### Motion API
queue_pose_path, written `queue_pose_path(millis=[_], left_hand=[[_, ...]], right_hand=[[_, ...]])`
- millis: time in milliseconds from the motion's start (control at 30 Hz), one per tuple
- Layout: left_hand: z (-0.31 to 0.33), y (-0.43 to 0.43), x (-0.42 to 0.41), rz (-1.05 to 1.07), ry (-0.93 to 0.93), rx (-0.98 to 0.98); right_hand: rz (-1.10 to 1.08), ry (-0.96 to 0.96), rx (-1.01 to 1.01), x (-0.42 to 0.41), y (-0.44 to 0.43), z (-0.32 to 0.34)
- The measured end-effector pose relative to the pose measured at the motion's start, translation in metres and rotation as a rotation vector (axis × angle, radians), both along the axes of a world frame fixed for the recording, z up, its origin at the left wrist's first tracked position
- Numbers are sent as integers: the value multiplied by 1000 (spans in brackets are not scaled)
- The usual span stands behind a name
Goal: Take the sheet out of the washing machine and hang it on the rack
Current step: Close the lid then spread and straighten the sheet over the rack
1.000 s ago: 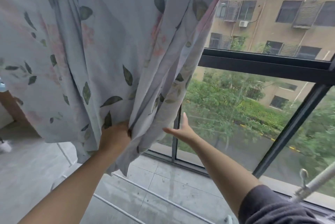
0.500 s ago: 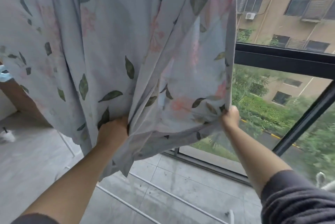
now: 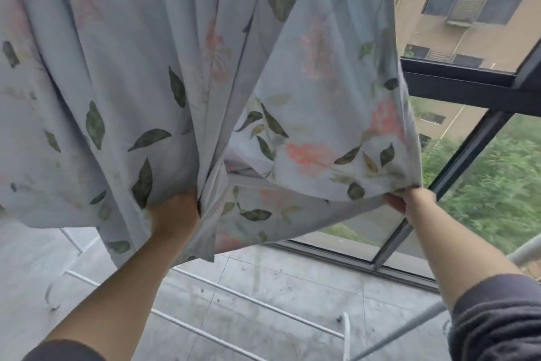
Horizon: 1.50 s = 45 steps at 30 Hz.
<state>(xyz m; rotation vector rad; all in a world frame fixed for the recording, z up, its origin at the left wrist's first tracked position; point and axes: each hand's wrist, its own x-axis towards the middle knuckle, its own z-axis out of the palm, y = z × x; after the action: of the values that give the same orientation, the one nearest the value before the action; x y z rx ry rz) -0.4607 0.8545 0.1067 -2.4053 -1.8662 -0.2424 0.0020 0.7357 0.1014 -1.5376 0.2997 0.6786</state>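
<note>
Sheet (image 3: 164, 47) overhead — gripped between left hand (image 3: 175, 214), right hand (image 3: 411, 199).

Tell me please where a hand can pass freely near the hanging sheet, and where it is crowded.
Free: under the hem of the sheet, between the two forearms, above the white rack bars; also right of the sheet's edge, before the dark window frame. Crowded: around the left hand, where folds bunch, and at the corner the right hand pinches.

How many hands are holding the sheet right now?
2. The left hand grips a bunched fold at the lower middle of the sheet; the right hand pinches its lower right corner.
</note>
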Motion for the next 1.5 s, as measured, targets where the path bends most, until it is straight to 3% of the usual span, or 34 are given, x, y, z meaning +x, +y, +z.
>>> queue_pose_path(millis=[67, 167, 233, 333, 400, 500, 600, 800, 933, 1067, 1167, 1233, 1433, 1500], left_hand=[[-14, -6, -7, -58, -12, -4], [-49, -23, -17, -118, 93, -3], [-67, -35, -15, -115, 160, -107], [-81, -38, -2, -102, 203, -155], [-83, -36, 4, -83, 228, -185], [-89, -37, 9, -53, 200, -267], [-87, -50, 16, -55, 121, -342], [-71, -77, 14, -142, -141, -487], [-62, -91, -7, -377, -230, -662], [-59, -92, -57, -343, -246, -635], [-57, -76, -114, -204, -284, -624], [-54, -58, -153, -121, -305, -603], [-54, -6, -270, -55, -285, -581], [-59, 13, -303, -61, -285, -584]], right_hand=[[-239, -50, 207, -2, 5, 34], [-95, -299, 327, -13, 14, 75], [29, -392, 168, -16, 13, 74], [170, -504, -259, -22, 10, 58], [209, -456, -303, -30, 13, 51], [219, -300, -176, -44, 21, 44], [404, -201, -70, -77, 20, 40], [747, -158, 13, -163, 9, 41], [867, -153, 120, -215, 4, 48], [880, -304, 142, -265, -11, 28], [823, -523, 25, -304, -23, -5], [831, -565, -51, -330, -26, -26], [1032, -534, -329, -437, 20, -67], [994, -344, -374, -478, 35, -75]])
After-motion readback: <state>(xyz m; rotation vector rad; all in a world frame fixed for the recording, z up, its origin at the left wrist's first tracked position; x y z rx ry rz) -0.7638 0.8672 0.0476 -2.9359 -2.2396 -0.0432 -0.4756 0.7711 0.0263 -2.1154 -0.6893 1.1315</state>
